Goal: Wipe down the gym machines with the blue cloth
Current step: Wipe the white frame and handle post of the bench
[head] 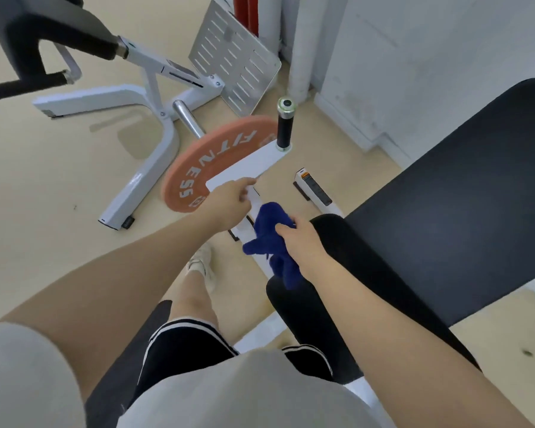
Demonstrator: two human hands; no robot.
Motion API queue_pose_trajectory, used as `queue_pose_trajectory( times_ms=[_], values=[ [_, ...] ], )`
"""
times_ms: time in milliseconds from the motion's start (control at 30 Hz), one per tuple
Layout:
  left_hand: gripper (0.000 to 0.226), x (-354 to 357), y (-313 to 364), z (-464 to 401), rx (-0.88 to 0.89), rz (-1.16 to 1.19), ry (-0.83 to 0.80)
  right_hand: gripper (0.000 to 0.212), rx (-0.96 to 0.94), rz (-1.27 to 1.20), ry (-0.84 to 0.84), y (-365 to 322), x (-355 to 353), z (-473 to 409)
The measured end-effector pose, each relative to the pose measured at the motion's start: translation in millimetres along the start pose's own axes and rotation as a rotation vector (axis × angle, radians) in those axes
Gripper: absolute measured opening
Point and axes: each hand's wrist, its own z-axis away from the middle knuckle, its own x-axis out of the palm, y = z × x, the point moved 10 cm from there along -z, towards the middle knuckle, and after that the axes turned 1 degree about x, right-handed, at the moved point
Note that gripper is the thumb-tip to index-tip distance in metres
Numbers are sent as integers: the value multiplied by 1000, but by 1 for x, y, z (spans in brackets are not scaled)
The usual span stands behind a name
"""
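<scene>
The blue cloth (271,236) is bunched up and gripped in my right hand (298,240), pressed against the white frame bar (247,225) of the gym machine beside a black roller pad (337,230). My left hand (229,200) grips the near end of the white handle arm (244,166), fingers curled over its edge. That arm ends in an upright black grip with a chrome cap (284,125). An orange weight plate marked FITNESS (198,168) hangs behind the arm on a chrome peg.
A large black bench pad (460,196) fills the right side. Another white machine frame (142,97) with black padded handles and a perforated metal footplate (235,63) stands on the beige floor at upper left. A white wall is at the upper right. My legs and a shoe (203,264) are below.
</scene>
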Motion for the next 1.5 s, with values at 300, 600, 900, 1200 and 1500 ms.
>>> queue_pose_trajectory(
  times_ms=[300,600,900,1200,1500],
  values=[
    [74,15,-82,-177,207,-478,-360,22,378,-266,352,18,52,-116],
    [100,65,-68,-209,304,-409,-606,46,257,246,791,35,4,-172],
    [107,67,-62,-218,312,-426,-557,45,-49,632,404,47,94,-264],
    [104,63,-59,-212,302,-473,-586,46,235,641,470,110,60,-224],
    [100,74,-66,-210,391,-487,-624,52,-266,601,274,50,128,-270]
  ],
)
